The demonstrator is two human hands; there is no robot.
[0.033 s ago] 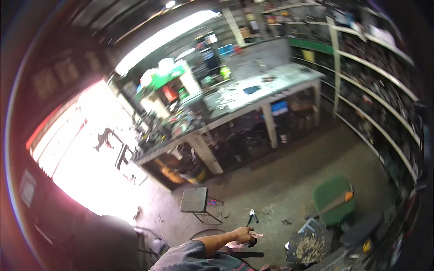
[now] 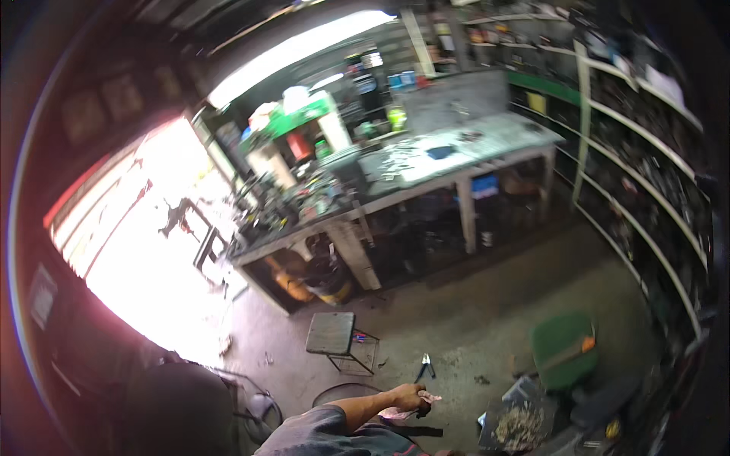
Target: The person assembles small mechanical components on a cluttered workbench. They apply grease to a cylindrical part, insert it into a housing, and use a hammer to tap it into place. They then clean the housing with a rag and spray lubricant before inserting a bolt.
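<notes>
My left hand (image 2: 409, 397) reaches out from a grey sleeve at the lower middle. Its fingers are closed around a crumpled, pale pinkish rag (image 2: 432, 397), part of which hangs below the hand. A dark strap-like piece (image 2: 420, 431) shows just under it. Pliers (image 2: 426, 368) with dark handles lie on the floor a little beyond the hand, apart from it. My right hand does not show in the picture.
A small square stool (image 2: 331, 333) stands ahead. At right are a green seat (image 2: 561, 348) and a board bearing pale scraps (image 2: 519, 427). Farther off runs a long workbench (image 2: 498, 142) with tools and parts; shelves (image 2: 639, 152) line the right side. Bright doorway at left.
The view has turned slightly, so the workbench and shelves sit a bit farther right. My left hand stays in nearly the same place, still holding the rag.
</notes>
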